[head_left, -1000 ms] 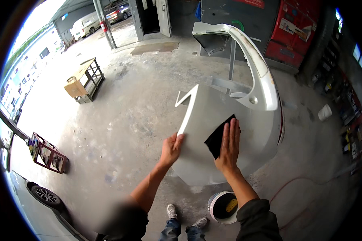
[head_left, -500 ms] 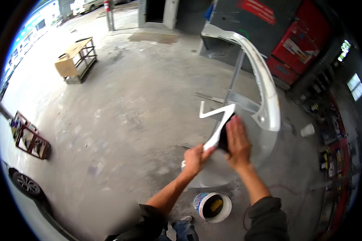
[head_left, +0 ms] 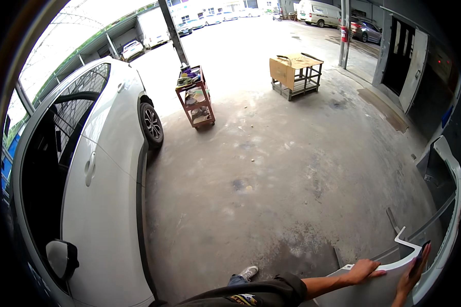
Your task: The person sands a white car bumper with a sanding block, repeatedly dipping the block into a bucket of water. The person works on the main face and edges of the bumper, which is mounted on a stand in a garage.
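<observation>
At the lower right stands a pale car body panel (head_left: 346,295) with a white stepped upper edge. My left hand (head_left: 362,271) is closed over that edge, its fingers pointing right. Just beyond it, my right hand (head_left: 415,270) holds a dark flat pad (head_left: 421,251) at the panel's right end. Its fingers point up, and the pad is partly hidden behind them. A long curved white car part (head_left: 458,197) rises behind the right hand, near the picture's right rim.
A white car (head_left: 105,204) with its mirror (head_left: 61,260) out fills the left. Farther off are a red-brown trolley (head_left: 194,105) loaded with supplies, a wooden stand (head_left: 298,77) with cardboard on it, and a post with a fire extinguisher (head_left: 344,35). My shoe (head_left: 249,272) is on the concrete floor.
The view has swung left, bringing the white car into sight and shifting my hands and the panel to the lower right. The bucket has left the picture. Both hands stay at the panel.
</observation>
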